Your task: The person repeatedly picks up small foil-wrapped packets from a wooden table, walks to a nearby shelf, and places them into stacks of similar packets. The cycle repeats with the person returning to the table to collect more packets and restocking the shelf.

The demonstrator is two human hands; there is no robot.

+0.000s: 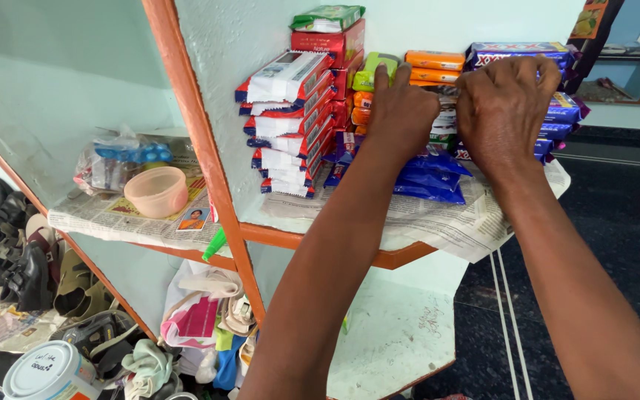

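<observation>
Head view, looking down along two bare forearms that reach to a shelf (409, 255) lined with newspaper (475, 226). The left hand (401, 111) rests knuckles-up on a small stack of packets (444, 122) at the middle of the shelf, its forefinger stretched up against a green packet (370, 70); the other fingers curl down over the stack. The right hand (505, 104) sits just beside it, fingers bent over the far side of the same stack; whether either hand truly grips a packet cannot be told, since the fingertips are hidden. Blue pouches (431, 178) lie flat on the newspaper just below both hands. Left of the hands leans a tall pile of red-and-white bars (290, 126), with red boxes (331, 41) behind it. Orange bars (435, 65) and purple packs (520, 50) stand at the back right. On a lower shelf to the left sits a pink bowl (157, 191). Shoes (16, 259) crowd the floor below.
</observation>
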